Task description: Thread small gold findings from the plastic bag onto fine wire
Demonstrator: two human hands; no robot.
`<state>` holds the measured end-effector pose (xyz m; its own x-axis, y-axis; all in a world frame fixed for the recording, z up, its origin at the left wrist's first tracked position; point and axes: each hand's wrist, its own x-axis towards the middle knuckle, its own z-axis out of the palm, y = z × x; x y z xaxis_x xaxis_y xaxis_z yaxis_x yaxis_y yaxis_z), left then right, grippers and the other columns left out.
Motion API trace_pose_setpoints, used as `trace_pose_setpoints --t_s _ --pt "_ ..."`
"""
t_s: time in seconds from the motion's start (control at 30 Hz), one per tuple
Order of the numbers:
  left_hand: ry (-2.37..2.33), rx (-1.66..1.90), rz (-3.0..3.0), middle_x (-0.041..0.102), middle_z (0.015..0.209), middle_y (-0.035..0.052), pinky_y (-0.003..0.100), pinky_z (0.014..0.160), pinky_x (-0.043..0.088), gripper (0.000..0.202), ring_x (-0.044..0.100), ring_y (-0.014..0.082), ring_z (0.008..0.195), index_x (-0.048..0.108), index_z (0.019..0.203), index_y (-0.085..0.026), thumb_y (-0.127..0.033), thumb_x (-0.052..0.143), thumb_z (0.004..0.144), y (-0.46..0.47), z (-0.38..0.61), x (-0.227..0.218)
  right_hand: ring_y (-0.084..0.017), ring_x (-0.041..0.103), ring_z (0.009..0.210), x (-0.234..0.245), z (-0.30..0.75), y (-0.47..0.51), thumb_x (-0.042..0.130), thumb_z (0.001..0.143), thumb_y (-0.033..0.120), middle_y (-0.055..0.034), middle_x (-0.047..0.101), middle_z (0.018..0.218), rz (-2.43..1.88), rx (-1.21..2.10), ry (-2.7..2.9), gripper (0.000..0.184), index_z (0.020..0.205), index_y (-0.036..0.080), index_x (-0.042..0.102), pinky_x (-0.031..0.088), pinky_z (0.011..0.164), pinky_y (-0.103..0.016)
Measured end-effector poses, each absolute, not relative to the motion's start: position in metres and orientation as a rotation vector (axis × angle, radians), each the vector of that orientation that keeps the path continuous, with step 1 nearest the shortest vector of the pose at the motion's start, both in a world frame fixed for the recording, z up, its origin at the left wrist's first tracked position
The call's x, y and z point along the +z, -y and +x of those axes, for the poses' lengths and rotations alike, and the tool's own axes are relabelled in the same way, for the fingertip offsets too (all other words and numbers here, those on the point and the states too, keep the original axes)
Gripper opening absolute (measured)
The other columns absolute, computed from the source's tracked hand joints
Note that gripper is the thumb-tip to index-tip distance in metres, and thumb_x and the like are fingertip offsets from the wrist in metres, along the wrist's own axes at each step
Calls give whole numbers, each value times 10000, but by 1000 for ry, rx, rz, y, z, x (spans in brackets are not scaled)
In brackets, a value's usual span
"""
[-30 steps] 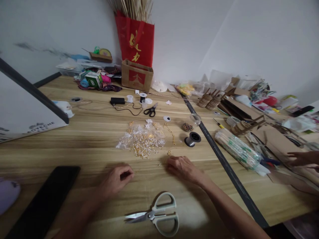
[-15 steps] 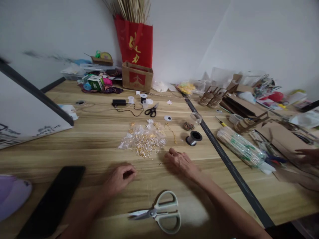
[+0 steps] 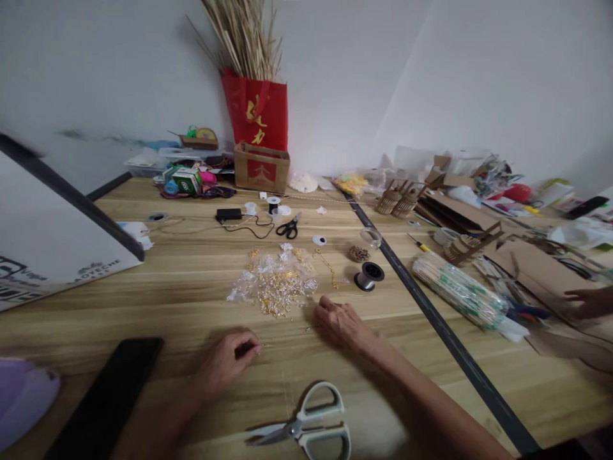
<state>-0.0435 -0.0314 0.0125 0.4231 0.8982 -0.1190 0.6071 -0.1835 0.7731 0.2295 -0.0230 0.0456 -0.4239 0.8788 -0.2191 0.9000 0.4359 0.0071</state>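
My left hand (image 3: 234, 355) is closed in a pinch low over the wooden table, a tiny gold-coloured bit showing at its fingertips, too small to name. My right hand (image 3: 339, 321) rests on the tabletop with fingers bent together; whatever they hold, if anything, is hidden under them. Just beyond both hands lies a pile of small gold and silver jewelry findings (image 3: 280, 287) with clear plastic bags around it. A few loose gold pieces (image 3: 307, 329) lie beside my right fingertips. Nearer me, scissors with pale handles (image 3: 306, 421) lie with blades slightly parted.
A spool of wire (image 3: 369, 276), a cup of beads (image 3: 359, 253) and a gold chain (image 3: 327, 267) lie beyond my right hand. Black-handled scissors (image 3: 288, 227) are farther back. A dark phone (image 3: 110, 396) lies at left. Another person's hand (image 3: 589, 301) shows at far right.
The view has tilted up slightly, so everything sits lower in the picture. My left fingers look drawn closer together; my right hand stays in about the same place beside the pile.
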Motion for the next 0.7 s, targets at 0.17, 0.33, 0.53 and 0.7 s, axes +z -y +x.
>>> trace_pose_setpoints --t_s 0.17,0.33,0.53,0.7 --pt "-1286 457 1905 620 665 37 251 613 425 309 559 169 640 613 678 -150 -380 427 772 32 -44 11 -164 612 789 46 227 23 380 916 138 -77 584 1003 1563 -172 -2479 201 978 178 566 366 605 -238" --pt "-1304 466 1892 629 662 33 248 614 430 291 560 168 636 615 671 -159 -374 439 756 32 -42 15 -167 616 785 47 225 23 393 907 125 -79 581 1011 1562 -176 -2465 192 980 178 562 371 605 -246" --pt "-1308 466 1878 632 664 31 250 616 432 275 566 172 637 612 668 -163 -368 447 748 33 -41 18 -161 612 799 49 227 26 376 921 118 -77 587 1029 1565 -176 -2462 185 988 168 541 359 610 -239" --pt "-1289 460 1884 640 690 46 267 643 436 284 583 189 679 616 683 -157 -374 444 748 32 -42 13 -160 609 795 56 229 28 371 924 105 -70 614 990 1569 -247 -2444 176 987 165 525 340 613 -241"
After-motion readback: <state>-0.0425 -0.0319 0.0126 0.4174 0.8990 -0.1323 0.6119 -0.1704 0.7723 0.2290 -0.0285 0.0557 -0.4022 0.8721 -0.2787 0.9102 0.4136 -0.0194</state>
